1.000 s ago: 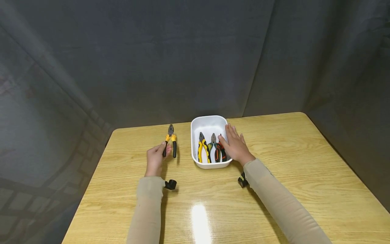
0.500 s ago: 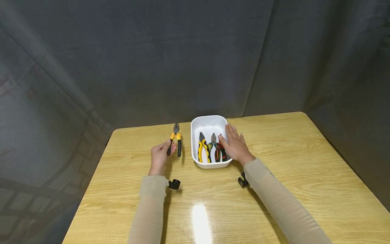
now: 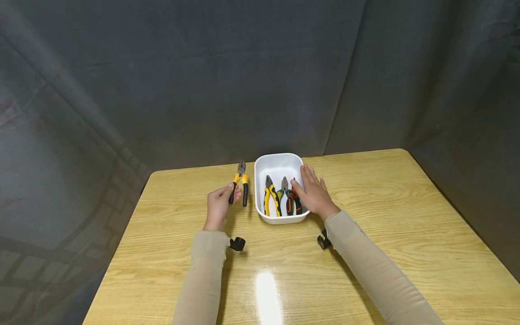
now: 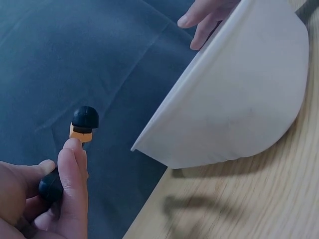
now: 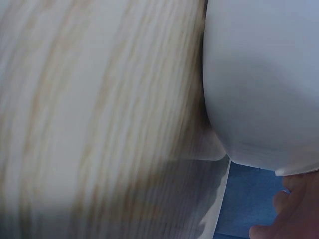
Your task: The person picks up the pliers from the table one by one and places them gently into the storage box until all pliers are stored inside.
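My left hand (image 3: 219,202) pinches one handle of a pair of yellow-and-black pliers (image 3: 245,192), held just left of the white bin (image 3: 280,163) with the metal nose pointing away. The left wrist view shows the two black handle ends (image 4: 85,117) spread apart, fingers and thumb about one of them. My right hand (image 3: 317,196) rests on the bin's right rim, fingers extended and thumb over the inside. Inside lie yellow-and-black pliers (image 3: 266,201), green-handled pliers (image 3: 285,184) and a black-and-orange handled tool (image 3: 290,205), partly hidden by the right thumb.
Bin and hands are at the far half of a wooden table (image 3: 365,189). A dark cloth (image 3: 243,81) hangs behind and along the sides. Black wrist cameras (image 3: 237,244) stick out beneath both forearms, and light glares off the table's near part.
My left hand has carried the yellow-and-black pliers to the right and slightly away, closer to the bin's left side. The right hand and the bin have stayed still.
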Motion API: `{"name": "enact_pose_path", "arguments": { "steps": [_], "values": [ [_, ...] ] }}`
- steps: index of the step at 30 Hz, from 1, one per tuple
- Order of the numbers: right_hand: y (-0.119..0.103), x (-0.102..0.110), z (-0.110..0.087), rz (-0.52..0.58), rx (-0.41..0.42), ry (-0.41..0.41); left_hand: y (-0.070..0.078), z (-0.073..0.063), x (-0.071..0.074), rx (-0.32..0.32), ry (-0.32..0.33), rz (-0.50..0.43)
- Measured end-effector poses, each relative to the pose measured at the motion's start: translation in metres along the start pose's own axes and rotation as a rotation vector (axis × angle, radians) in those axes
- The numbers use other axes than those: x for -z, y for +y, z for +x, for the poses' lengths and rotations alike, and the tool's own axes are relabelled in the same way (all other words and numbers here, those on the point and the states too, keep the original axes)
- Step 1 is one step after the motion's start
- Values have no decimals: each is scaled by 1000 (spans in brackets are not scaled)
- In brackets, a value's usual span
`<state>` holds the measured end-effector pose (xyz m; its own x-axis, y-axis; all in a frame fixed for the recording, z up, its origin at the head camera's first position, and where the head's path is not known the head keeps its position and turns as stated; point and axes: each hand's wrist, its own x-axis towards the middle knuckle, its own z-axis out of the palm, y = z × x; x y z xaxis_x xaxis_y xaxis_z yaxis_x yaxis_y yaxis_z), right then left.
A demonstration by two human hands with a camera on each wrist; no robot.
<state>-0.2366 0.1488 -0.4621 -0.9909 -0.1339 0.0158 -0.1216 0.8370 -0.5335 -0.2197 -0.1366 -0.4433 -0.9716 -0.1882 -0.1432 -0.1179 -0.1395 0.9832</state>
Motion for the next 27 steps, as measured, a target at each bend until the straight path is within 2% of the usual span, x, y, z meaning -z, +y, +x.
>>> {"name": "enact_pose_path", "arguments": {
  "steps": [5,15,27],
  "values": [
    [0,0,1,6,-3,6,1,-1,-4,-13,-9,-4],
    [0,1,1,0,-8,-13,2,-1,-11,17,-25,-11],
    [1,0,1,7,-2,-5,3,0,-23,49,-29,25]
  ]
}}
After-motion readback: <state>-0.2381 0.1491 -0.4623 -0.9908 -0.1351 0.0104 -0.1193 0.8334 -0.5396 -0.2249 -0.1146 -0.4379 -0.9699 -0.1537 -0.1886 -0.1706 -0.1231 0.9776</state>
